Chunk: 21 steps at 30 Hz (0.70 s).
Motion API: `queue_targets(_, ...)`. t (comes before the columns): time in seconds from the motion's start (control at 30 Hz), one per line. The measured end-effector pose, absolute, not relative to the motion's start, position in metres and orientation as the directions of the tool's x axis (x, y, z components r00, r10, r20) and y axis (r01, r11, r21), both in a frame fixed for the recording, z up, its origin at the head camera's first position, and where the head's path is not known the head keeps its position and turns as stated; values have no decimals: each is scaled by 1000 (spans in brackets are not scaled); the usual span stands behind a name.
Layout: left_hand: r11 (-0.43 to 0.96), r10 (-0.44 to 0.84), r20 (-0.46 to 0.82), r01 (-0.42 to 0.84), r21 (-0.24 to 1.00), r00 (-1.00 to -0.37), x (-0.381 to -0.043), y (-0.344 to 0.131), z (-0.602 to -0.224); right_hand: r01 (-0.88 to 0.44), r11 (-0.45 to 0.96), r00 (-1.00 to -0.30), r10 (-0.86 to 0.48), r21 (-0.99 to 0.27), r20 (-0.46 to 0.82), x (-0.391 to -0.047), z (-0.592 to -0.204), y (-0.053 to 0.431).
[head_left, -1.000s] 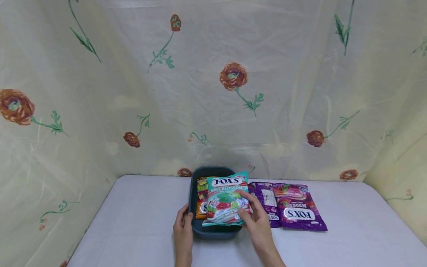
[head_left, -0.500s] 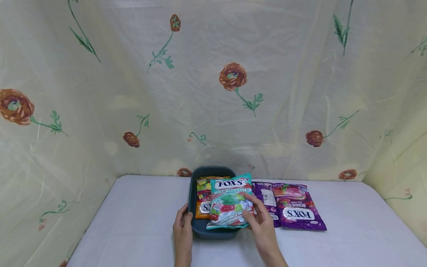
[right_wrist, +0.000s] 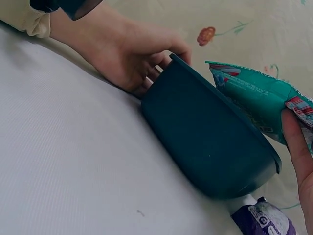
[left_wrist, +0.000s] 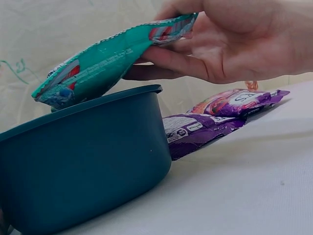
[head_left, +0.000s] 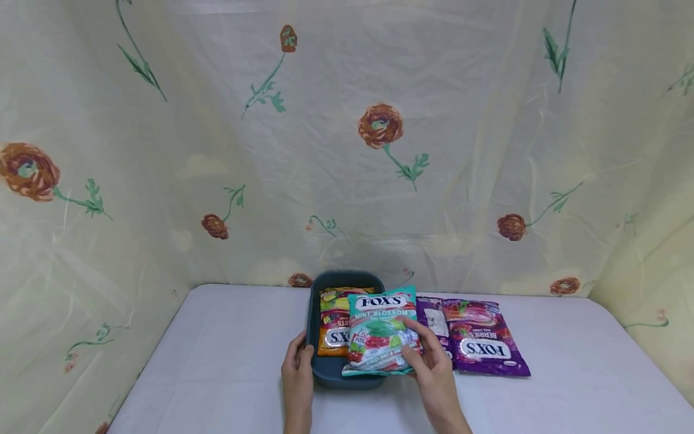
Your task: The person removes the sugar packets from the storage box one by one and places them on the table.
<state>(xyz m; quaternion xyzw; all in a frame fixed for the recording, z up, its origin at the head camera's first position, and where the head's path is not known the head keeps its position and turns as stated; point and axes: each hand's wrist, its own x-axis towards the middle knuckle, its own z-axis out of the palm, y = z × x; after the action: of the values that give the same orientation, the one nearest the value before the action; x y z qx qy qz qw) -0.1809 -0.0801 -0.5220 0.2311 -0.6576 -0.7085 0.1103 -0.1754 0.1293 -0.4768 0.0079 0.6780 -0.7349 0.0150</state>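
Note:
My right hand [head_left: 434,377] pinches a teal Fox's Mint Blossom candy bag [head_left: 381,331] by its right edge, thumb on the front and other fingers behind. In the left wrist view the candy bag [left_wrist: 98,68] slants just above the rim of a dark teal plastic tub [left_wrist: 83,161]. My left hand [head_left: 297,374] grips the left side of the tub [head_left: 349,382]; in the right wrist view that hand [right_wrist: 129,54] has its fingers bent against the outer wall at the rim. An orange-and-red Fox's Fruits candy bag [head_left: 331,325] lies inside, partly covered by the teal one.
Right of the tub, a purple Fox's Berries candy bag [head_left: 482,337] lies flat on the white table [head_left: 217,355]. It overlaps another purple candy bag [head_left: 434,316], partly hidden by the teal bag. A flowered curtain [head_left: 434,120] hangs behind and at both sides.
My right hand and the teal candy bag have shifted right and slightly nearer to me, uncovering more of the orange bag. My left hand and the tub have stayed put.

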Motion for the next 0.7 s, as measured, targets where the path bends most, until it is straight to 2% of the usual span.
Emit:
queue_targets(0.33,-109,-471,-171,-135,985,-865,-180,-81,-524,47,-76,-999,11,-996,-48,-168,-480,136)
queue_targets(0.7,-120,-473,-152,-107,987,-868,-182,-82,-527,-2,-108,-1000,-13,-994,4,-159,-483,153)
